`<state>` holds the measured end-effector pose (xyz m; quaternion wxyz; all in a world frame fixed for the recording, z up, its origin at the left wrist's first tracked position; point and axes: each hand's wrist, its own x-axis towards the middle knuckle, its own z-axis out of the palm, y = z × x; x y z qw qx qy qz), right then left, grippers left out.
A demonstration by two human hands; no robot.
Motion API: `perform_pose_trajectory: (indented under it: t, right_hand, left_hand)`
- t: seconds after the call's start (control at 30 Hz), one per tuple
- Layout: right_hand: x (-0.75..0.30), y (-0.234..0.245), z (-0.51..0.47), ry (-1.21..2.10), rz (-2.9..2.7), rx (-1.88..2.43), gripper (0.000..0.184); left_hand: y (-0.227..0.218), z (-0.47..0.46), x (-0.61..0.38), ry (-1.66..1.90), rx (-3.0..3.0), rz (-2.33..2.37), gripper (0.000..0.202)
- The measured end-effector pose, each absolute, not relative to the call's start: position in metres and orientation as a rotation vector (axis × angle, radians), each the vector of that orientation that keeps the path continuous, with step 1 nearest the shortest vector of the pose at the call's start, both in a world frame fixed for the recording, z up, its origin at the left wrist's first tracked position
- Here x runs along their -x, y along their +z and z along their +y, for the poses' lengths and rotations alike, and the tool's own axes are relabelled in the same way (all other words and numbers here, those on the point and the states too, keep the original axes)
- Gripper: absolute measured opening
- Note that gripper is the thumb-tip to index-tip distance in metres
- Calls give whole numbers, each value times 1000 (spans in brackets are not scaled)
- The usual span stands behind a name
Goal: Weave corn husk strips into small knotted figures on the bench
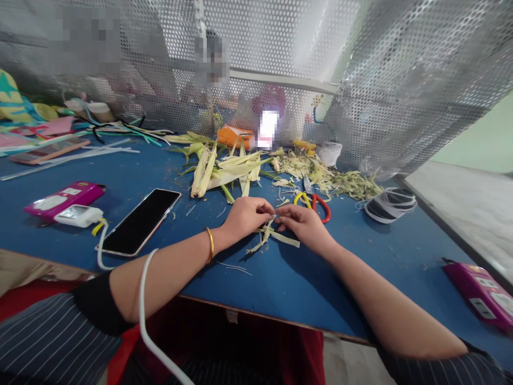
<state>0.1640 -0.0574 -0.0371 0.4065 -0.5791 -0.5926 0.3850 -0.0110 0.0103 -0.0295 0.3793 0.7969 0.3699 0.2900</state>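
Your left hand [245, 216] and right hand [303, 225] pinching a twisted husk piece [265, 235], scissors [314, 200] just beyond, pale husks [216, 176] ahead, white cable [141, 299] across your left forearm [172, 267], black phone [140, 222] on the blue worktop [396, 272]

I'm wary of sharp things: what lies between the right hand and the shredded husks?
A pair of scissors lies between the right hand and the shredded husks, as the head view shows.

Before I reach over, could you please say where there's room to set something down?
The table is mostly bare between the right hand, string bundle and rightmost purple box, and between dark phone and husks; scissors and scraps crowd the back.
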Motion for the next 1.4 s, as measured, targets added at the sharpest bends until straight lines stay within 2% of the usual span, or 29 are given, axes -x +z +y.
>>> perform_pose_trajectory:
  t: [0.17,0.37,0.8,0.93,1.17,1.4]
  right_hand:
    - [-164,-38,-57,921,-1464,1493,18]
    - [-161,-38,-58,870,-1490,1541,18]
    - [-162,-43,-57,886,-1483,1524,23]
    - [-162,-42,-58,836,-1507,1576,20]
    - [-161,-42,-58,940,-1427,1528,22]
    - [-162,-43,-57,764,-1539,1607,16]
  left_hand:
    - [-33,16,11,715,-1778,859,10]
    - [-29,14,10,700,-1731,833,9]
    - [-27,7,10,795,-2058,736,19]
    - [-26,7,13,808,-2156,706,15]
    - [-26,5,15,880,-2327,657,16]
    - [-29,4,15,907,-2481,651,20]
